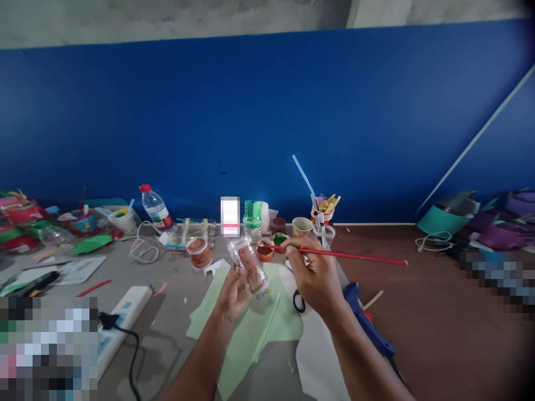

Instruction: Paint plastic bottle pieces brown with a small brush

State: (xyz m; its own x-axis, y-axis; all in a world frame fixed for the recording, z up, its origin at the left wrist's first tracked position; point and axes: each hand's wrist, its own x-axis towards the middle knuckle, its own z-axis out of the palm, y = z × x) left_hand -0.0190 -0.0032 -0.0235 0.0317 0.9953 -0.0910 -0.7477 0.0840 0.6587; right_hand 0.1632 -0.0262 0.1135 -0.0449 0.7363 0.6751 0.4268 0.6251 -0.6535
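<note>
Fingers (293, 254) clamped on brush (355, 257) and bottle (253, 271), just below frame center

Right hand (315, 275) pinches the red brush, tip near a paint cup (266, 257); left hand (232, 293) grips the clear, brown-smeared bottle above green paper (240, 345).

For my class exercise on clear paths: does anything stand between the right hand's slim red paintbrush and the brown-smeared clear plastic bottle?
Nothing visible does: the paintbrush apparently has its tip at the small round brown-paint cup, beside the bottle.

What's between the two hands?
In the head view: the clear bottle in the left hand, the red brush's front end, a paint pot, and green paper below.
</note>
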